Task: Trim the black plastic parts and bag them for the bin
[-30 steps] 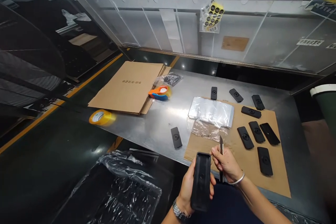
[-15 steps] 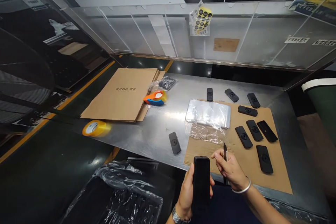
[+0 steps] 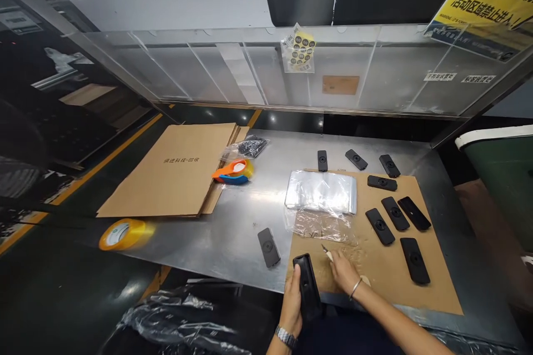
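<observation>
My left hand (image 3: pixel 292 302) is closed around a long black plastic shell (image 3: pixel 307 287), held tilted at the table's front edge with its hollow side showing. Just right of it, my right hand (image 3: pixel 345 272) grips a craft knife (image 3: pixel 328 254), blade pointing up and left over the cardboard sheet (image 3: pixel 391 294). Whether the knife touches the cardboard, I cannot tell. Several similar black parts lie about, among them one on the cardboard's right side (image 3: pixel 415 260) and a lone part (image 3: pixel 268 247) on bare metal to the left.
A stack of clear plastic bags (image 3: pixel 321 191) lies on the cardboard's back left corner. Flat cartons (image 3: pixel 166 172), an orange tape dispenser (image 3: pixel 233 172) and a yellow tape roll (image 3: pixel 121 234) are on the left. A clear panel (image 3: pixel 400 77) spans the back. A green bin (image 3: pixel 499 166) stands right.
The black shell has turned so its hollow side shows. My right hand has lowered the knife from upright to slanting left. The whole view has shifted.
</observation>
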`<state>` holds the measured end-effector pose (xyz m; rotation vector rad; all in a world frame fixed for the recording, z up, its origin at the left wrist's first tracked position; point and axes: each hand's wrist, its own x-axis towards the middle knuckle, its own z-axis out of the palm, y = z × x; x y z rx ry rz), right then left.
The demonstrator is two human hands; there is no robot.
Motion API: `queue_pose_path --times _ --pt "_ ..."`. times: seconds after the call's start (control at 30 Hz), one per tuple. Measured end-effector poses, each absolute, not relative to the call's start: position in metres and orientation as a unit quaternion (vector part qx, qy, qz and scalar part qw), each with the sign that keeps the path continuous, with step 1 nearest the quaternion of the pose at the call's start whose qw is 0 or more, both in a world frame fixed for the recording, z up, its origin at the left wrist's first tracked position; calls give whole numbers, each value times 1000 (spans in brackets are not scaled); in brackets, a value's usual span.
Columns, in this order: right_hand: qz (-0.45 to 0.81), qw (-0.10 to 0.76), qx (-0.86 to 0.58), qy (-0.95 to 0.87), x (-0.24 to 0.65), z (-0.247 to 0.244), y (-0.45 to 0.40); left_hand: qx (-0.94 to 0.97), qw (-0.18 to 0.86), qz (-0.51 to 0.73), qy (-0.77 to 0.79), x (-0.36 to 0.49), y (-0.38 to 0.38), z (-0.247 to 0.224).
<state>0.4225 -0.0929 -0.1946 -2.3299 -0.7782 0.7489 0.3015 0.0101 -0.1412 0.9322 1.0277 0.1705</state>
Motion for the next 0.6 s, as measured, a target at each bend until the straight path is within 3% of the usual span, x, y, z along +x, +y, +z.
queue_pose_path --times 0.3,0.6 --pt "131 127 -914 -363 454 -227 -65 558 596 106 568 337 23 -232" --pt "21 72 -925 -373 524 -240 -33 642 469 129 592 341 17 -243"
